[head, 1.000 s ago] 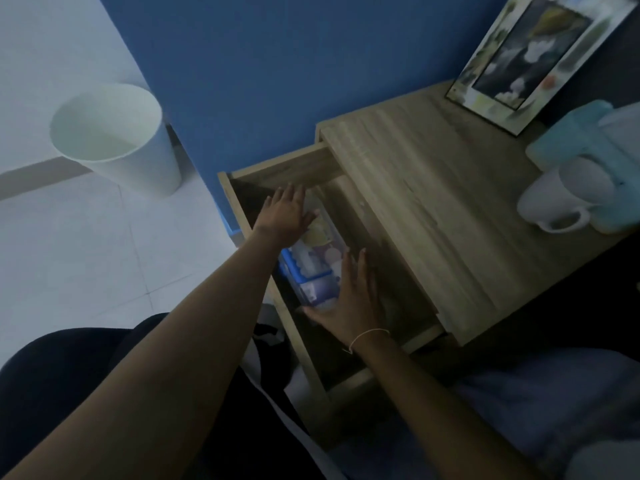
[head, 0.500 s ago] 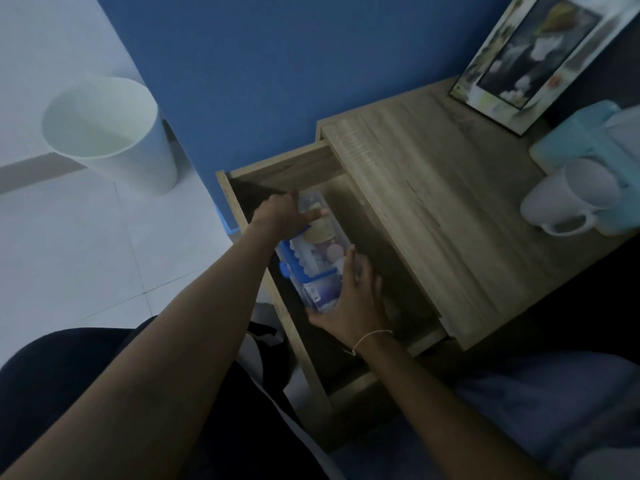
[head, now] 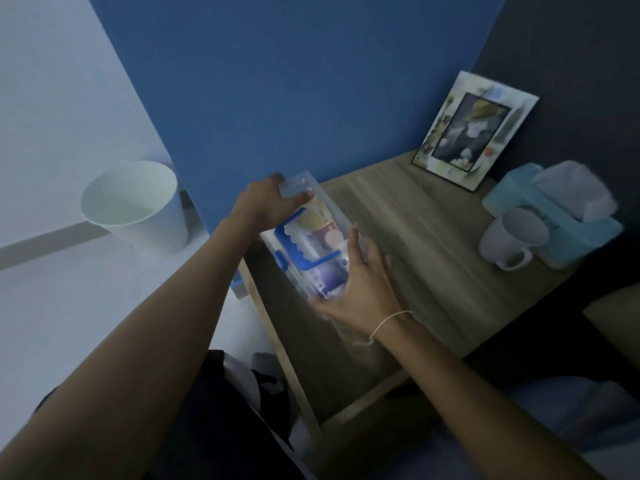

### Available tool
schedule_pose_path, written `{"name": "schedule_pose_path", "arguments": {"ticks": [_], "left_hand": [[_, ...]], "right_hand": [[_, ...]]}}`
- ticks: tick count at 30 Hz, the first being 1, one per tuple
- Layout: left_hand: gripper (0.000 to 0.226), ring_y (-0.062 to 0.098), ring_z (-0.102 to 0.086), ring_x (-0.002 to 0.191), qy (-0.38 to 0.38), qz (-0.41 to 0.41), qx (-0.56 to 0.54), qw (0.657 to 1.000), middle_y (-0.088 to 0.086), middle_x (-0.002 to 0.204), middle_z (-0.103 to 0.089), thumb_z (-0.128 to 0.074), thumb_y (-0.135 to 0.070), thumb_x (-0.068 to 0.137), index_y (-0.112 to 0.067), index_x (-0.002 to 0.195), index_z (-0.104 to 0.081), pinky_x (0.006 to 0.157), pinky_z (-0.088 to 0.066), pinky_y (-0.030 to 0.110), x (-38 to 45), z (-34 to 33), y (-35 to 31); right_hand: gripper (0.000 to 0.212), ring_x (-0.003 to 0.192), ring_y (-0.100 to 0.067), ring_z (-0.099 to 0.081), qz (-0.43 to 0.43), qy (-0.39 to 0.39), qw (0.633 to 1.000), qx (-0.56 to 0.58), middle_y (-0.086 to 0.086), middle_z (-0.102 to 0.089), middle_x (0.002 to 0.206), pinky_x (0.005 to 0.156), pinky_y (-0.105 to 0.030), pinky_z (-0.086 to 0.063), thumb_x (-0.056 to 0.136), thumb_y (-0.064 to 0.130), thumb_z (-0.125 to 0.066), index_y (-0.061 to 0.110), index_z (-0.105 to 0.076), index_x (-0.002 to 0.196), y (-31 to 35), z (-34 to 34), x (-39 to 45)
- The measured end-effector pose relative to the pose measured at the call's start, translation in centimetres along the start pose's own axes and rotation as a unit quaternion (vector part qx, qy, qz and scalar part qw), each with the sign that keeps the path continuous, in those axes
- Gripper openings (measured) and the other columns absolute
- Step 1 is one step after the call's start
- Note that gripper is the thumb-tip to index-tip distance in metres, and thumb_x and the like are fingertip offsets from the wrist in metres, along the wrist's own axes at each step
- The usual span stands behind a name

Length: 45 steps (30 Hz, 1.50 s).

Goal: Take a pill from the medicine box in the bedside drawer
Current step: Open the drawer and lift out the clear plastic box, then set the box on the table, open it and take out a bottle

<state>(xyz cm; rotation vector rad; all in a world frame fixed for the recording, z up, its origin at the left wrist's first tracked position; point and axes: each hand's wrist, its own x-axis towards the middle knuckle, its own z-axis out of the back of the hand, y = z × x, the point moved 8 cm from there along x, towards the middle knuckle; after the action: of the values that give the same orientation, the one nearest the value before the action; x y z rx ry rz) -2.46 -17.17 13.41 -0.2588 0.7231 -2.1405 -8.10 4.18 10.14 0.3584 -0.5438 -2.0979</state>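
The medicine box (head: 311, 237) is a clear plastic case with a blue handle and several small bottles inside. It is lifted above the open bedside drawer (head: 311, 358). My left hand (head: 266, 202) grips its far end. My right hand (head: 360, 289) grips its near end from the side and below. The drawer's inside is dark, and the box and my hands hide part of it.
The wooden bedside table top (head: 433, 237) carries a picture frame (head: 474, 133), a white mug (head: 512, 240) and a teal tissue box (head: 561, 216). A white bin (head: 138, 209) stands on the floor to the left, beside the blue wall.
Both hands closed on the medicine box inside the drawer and lifted it up and out. The camera view also tilted upward.
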Motion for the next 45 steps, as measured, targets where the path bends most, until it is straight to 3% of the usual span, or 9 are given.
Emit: {"name": "schedule_pose_path", "arguments": {"ticks": [7,13,18,20,23,25,28,34,45], "left_hand": [[0.075,0.033,-0.047,0.129,0.052,-0.019,-0.064,0.996,0.014,0.141,-0.050,-0.063,-0.053,0.082,-0.011,0.139,-0.040,0.106,-0.037,0.036,1.8,-3.8,-5.3],[0.068,0.030,-0.050,0.126,0.050,-0.028,-0.108,0.992,0.011,0.135,-0.056,-0.065,-0.051,0.082,-0.012,0.134,-0.046,0.104,-0.040,0.035,2.8,-7.1,-6.5],[0.068,0.029,-0.043,0.133,0.033,-0.056,-0.112,0.992,0.012,0.143,-0.049,-0.056,-0.052,0.087,-0.012,0.140,-0.041,0.111,-0.034,0.036,2.2,-7.5,-6.9],[0.065,0.030,-0.029,0.142,-0.021,-0.115,-0.033,0.993,0.013,0.154,-0.032,-0.044,-0.049,0.094,-0.011,0.145,-0.032,0.118,-0.022,0.042,1.1,-7.2,-7.6],[0.063,0.027,-0.008,0.149,-0.038,-0.237,0.093,0.966,0.008,0.161,-0.015,-0.023,-0.048,0.098,-0.012,0.150,-0.021,0.121,-0.004,0.046,-1.4,-8.2,-9.0],[0.064,0.027,-0.006,0.150,-0.026,-0.282,0.153,0.947,0.008,0.161,-0.014,-0.013,-0.048,0.097,-0.012,0.151,-0.017,0.122,-0.003,0.046,-2.4,-9.3,-9.2],[0.059,0.026,-0.011,0.149,-0.033,-0.283,0.172,0.943,0.007,0.160,-0.018,-0.021,-0.042,0.101,-0.011,0.150,-0.017,0.122,-0.003,0.045,-2.2,-9.8,-9.2],[0.058,0.025,-0.018,0.147,-0.060,-0.250,0.171,0.951,0.008,0.159,-0.023,-0.024,-0.041,0.101,-0.011,0.150,-0.021,0.120,0.004,0.040,-0.7,-9.7,-9.1],[0.061,0.024,-0.013,0.149,-0.032,-0.270,0.198,0.942,0.007,0.161,-0.017,-0.019,-0.045,0.100,-0.011,0.151,-0.014,0.122,-0.001,0.043,3.0,-11.2,-11.8]], "right_hand": [[0.132,0.144,-0.032,-0.012,-0.024,0.029,0.999,-0.030,0.003,-0.003,0.158,0.115,-0.044,-0.019,0.056,0.062,-0.076,0.035,0.014,0.148,-6.0,5.7,2.4],[0.132,0.145,-0.021,-0.016,-0.028,0.076,0.997,-0.018,0.002,-0.004,0.160,0.107,-0.024,-0.020,0.057,0.056,-0.081,0.028,0.005,0.152,-9.5,7.5,4.4],[0.128,0.148,-0.019,0.003,-0.037,0.112,0.991,-0.058,0.005,0.011,0.161,0.113,-0.034,-0.017,0.059,0.055,-0.079,0.034,0.007,0.151,-11.1,8.5,5.8],[0.117,0.146,-0.024,0.015,-0.056,0.087,0.990,-0.098,0.000,0.016,0.160,0.117,-0.043,-0.009,0.068,0.050,-0.075,0.030,0.005,0.151,-11.2,8.5,5.8],[0.091,0.146,-0.022,0.013,-0.038,-0.044,0.993,-0.106,-0.009,0.006,0.161,0.117,-0.041,-0.001,0.085,0.039,-0.060,0.018,-0.004,0.152,-9.7,7.7,4.3],[0.084,0.145,-0.016,0.014,-0.041,-0.093,0.993,-0.062,-0.005,0.005,0.160,0.118,-0.037,-0.003,0.089,0.052,-0.046,0.014,-0.005,0.152,-8.9,6.6,3.0],[0.083,0.145,-0.014,0.013,-0.036,-0.133,0.988,-0.077,-0.005,0.000,0.161,0.120,-0.036,-0.003,0.089,0.064,-0.023,0.012,-0.006,0.152,-9.1,5.9,2.8],[0.069,0.149,-0.019,-0.003,-0.001,-0.152,0.987,-0.059,-0.009,-0.017,0.160,0.121,-0.036,-0.009,0.096,0.046,-0.041,0.009,-0.021,0.150,-9.8,6.7,6.0],[0.068,0.149,-0.020,-0.001,-0.022,-0.181,0.982,-0.050,-0.008,-0.013,0.161,0.119,-0.032,-0.004,0.097,0.043,-0.043,0.009,-0.019,0.151,-12.1,8.2,8.3]]}}
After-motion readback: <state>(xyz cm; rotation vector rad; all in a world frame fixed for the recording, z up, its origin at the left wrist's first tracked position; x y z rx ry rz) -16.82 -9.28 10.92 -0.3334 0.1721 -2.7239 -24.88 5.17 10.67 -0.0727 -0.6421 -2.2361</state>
